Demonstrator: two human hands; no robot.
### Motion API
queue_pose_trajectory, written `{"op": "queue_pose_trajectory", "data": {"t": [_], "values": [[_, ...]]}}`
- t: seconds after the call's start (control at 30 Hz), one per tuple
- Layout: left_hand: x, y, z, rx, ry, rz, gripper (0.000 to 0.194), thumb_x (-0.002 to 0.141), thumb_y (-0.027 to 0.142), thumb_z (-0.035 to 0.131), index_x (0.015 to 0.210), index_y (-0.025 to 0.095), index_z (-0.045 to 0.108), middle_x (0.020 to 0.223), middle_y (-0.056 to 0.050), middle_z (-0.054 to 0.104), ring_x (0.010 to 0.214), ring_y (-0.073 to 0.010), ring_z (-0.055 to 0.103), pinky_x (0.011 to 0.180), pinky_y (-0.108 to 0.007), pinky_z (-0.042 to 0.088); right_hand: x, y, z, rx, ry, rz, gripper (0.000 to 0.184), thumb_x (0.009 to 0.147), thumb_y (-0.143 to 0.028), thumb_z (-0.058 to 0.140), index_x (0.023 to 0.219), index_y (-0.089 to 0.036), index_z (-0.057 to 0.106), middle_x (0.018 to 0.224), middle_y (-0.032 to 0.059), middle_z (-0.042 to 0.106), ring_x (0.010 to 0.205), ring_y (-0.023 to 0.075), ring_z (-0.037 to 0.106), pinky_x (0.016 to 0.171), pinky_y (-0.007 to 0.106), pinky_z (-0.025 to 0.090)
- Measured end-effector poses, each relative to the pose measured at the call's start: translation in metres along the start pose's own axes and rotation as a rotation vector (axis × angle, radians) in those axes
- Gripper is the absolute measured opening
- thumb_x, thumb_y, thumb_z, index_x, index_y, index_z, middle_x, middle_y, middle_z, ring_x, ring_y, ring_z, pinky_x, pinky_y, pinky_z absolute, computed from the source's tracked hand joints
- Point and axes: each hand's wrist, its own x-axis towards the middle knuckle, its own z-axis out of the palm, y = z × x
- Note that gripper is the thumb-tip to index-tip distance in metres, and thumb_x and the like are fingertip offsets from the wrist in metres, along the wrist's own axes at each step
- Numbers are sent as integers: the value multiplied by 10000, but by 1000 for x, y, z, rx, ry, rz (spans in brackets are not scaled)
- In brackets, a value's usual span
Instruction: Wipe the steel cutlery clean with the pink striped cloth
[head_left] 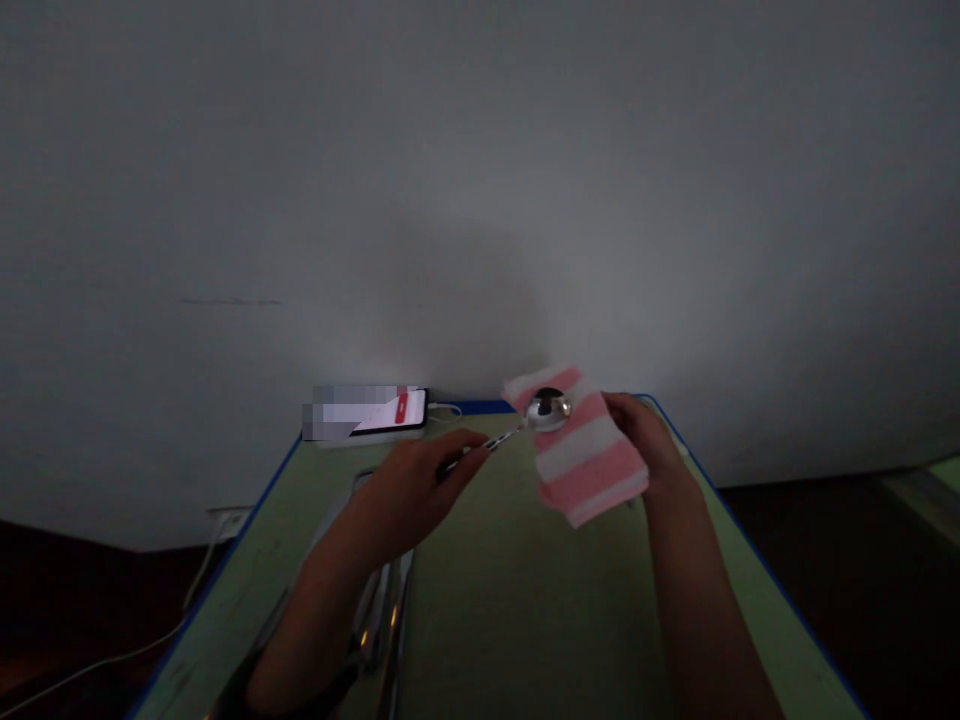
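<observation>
My left hand (427, 475) is closed round the handle of a shiny metal spoon (548, 409), whose bowl points to the right. Behind and under the bowl spreads a pink-and-white striped cloth (581, 455). My right hand (645, 440) grips the cloth from its right side, with most of the fingers hidden behind it. Both are held up over the green table. Below my left forearm lie several long metal utensils (397, 620), partly covered by the arm.
The green table (517, 620) has a blue edge and stands against a grey wall (480, 200). At the back left a lit phone (382, 412) is propped up, with a white cable (448, 410) plugged in. A wall socket (229, 522) with another cord is at the left.
</observation>
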Motion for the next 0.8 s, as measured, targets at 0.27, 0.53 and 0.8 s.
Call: {"op": "queue_pose_trajectory", "data": {"t": [0.27,0.53,0.8], "values": [[-1,7,1,4,-10,36,292,909,379,385,898,186,605,643,22,586,552,-114,498,530,-228,314,-7,9,15,-194,-132,-275,396,570,-164,736,940,-246,624,866,-10,678,733,133,605,670,255,484],[-2,15,4,-8,-79,105,304,929,361,356,871,177,591,594,38,529,513,-99,466,516,-226,298,0,15,28,-554,35,-372,359,759,-512,538,679,-167,597,577,-18,537,501,99,425,462,223,292],[-2,15,3,-33,-26,81,303,919,364,375,899,168,605,570,44,508,496,-96,438,491,-216,281,-3,21,43,-457,108,-287,514,810,-618,334,638,-169,515,560,-3,497,488,101,396,440,226,260]]}}
